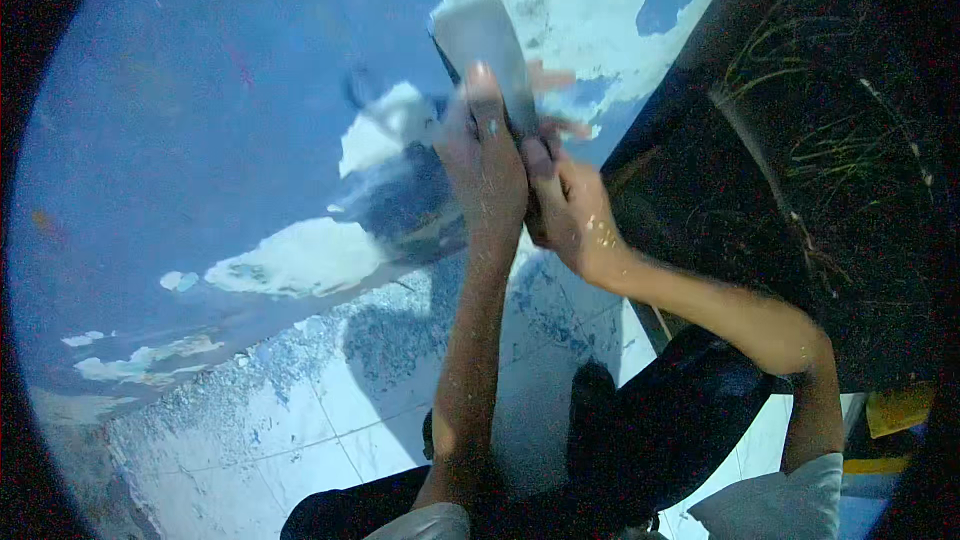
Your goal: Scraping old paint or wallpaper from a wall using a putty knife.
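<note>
A flat, grey hand tool (pixel 491 37) with a broad blade and a narrower end, somewhat blurred, points up in front of a blue painted wall (pixel 300 67). Around its lower, handle end my right hand (pixel 574 210) is closed. Against the blade lies my left hand (pixel 484 142), its thumb on the near face and some fingers showing beyond the far edge. Pale patches (pixel 300 259) break up the blue paint close by. Light specks dot both hands and forearms. The exact kind of tool cannot be told.
Pale floor tiles (pixel 337 420) lie below, strewn with paint flakes (pixel 300 341) along the wall's foot. Dark ground with thin plants (pixel 810 127) is at the right. My dark-clothed legs (pixel 667 420) are bent beneath me. Something yellow (pixel 900 409) shows at the lower right.
</note>
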Demonstrator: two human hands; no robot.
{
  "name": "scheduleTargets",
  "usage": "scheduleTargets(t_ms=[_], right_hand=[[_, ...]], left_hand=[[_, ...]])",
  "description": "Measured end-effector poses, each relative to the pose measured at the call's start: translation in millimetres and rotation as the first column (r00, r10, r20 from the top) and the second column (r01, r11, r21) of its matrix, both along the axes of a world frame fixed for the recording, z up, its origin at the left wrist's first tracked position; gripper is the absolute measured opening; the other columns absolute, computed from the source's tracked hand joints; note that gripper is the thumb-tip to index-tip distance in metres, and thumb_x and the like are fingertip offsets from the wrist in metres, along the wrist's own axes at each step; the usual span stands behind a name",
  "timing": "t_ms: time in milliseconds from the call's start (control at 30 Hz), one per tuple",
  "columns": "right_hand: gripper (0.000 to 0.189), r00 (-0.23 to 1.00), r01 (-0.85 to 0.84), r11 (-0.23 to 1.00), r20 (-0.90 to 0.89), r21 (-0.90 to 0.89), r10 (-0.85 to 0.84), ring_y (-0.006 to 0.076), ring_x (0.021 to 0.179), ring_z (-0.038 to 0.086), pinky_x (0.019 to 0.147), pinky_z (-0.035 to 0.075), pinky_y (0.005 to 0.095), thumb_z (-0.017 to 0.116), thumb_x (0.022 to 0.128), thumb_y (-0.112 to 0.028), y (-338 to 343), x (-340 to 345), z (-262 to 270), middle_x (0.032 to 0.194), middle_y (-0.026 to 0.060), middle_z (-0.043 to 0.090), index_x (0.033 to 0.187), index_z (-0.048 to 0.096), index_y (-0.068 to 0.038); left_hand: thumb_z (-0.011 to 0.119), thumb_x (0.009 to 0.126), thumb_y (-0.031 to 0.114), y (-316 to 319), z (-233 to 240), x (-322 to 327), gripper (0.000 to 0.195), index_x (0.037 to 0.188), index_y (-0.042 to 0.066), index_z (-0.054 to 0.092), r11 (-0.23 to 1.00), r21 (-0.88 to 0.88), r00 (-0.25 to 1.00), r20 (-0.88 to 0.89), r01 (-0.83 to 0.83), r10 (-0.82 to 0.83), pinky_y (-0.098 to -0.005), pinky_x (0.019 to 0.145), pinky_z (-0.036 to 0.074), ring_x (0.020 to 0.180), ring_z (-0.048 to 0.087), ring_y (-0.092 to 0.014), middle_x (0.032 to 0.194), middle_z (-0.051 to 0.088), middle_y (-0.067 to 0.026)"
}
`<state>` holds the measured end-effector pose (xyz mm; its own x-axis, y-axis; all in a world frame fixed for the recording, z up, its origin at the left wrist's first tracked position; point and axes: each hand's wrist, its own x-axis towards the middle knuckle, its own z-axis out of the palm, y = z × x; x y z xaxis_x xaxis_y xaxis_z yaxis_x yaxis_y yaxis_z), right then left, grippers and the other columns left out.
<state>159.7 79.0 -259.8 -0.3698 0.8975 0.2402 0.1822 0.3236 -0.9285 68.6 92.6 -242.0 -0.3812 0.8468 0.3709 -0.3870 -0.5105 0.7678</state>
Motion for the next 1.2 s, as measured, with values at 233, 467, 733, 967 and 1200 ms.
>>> scheduleTargets(t_ms=[233, 467, 733, 967, 1200], right_hand=[[0.025, 0.999, -0.003, 0.995, -0.037, -0.101, 0.000, 0.0081, 0.048, 0.041, 0.042, 0.033, 0.0284, 0.041, 0.093, -0.020, 0, 8, -5, 0.058, 0.0024, 0.048, 0.096, 0.053, 0.003], [0.049, 0.991, -0.010, 0.997, -0.135, -0.077, 0.000, 0.0078, 0.035, 0.035, 0.033, 0.026, 0.0232, 0.037, 0.093, -0.047, 0, 5, 7, 0.047, 0.0001, 0.039, 0.066, 0.045, -0.006], [0.055, 0.993, -0.069, 0.977, -0.107, -0.203, 0.048, 0.0088, 0.031, 0.035, 0.031, 0.027, 0.0248, 0.034, 0.094, -0.045, -10, 4, 38, 0.043, -0.0004, 0.038, 0.058, 0.044, -0.006], [0.041, 0.995, -0.080, 0.962, -0.082, -0.261, 0.060, 0.0086, 0.035, 0.041, 0.031, 0.030, 0.0235, 0.037, 0.094, -0.040, -9, 8, 42, 0.047, -0.0003, 0.041, 0.082, 0.050, -0.003], [0.051, 0.995, -0.078, 0.997, -0.067, -0.003, 0.078, 0.0100, 0.031, 0.033, 0.031, 0.027, 0.0257, 0.033, 0.095, -0.044, 2, 7, 5, 0.043, 0.0003, 0.035, 0.060, 0.038, -0.006]], left_hand=[[0.033, 0.094, 0.043, -2, -2, 7, 0.056, 0.091, -0.008, 0.055, 1.000, 0.030, 1.000, 0.014, -0.003, 0.003, -0.0258, 0.043, 0.044, 0.050, 0.060, -0.019, 0.078, 0.065, -0.0156], [0.038, 0.090, 0.051, 14, -3, 4, 0.061, 0.100, -0.007, 0.053, 0.984, -0.055, 0.983, 0.076, 0.172, -0.168, -0.0253, 0.045, 0.045, 0.055, 0.061, -0.017, 0.086, 0.064, -0.0152], [0.037, 0.092, 0.047, -2, 30, -1, 0.060, 0.107, -0.009, 0.050, 0.989, 0.047, 0.989, 0.036, 0.142, -0.144, -0.0265, 0.045, 0.049, 0.058, 0.063, -0.021, 0.089, 0.063, -0.0172], [0.040, 0.091, 0.047, 12, 11, -3, 0.059, 0.114, -0.006, 0.047, 0.982, 0.038, 0.979, 0.082, 0.183, -0.186, -0.0269, 0.047, 0.050, 0.067, 0.064, -0.024, 0.095, 0.062, -0.0187], [0.038, 0.091, 0.047, 11, -8, 4, 0.058, 0.108, -0.007, 0.053, 0.994, 0.034, 0.992, 0.060, 0.105, -0.107, -0.0282, 0.055, 0.049, 0.069, 0.065, -0.022, 0.091, 0.064, -0.0166]])
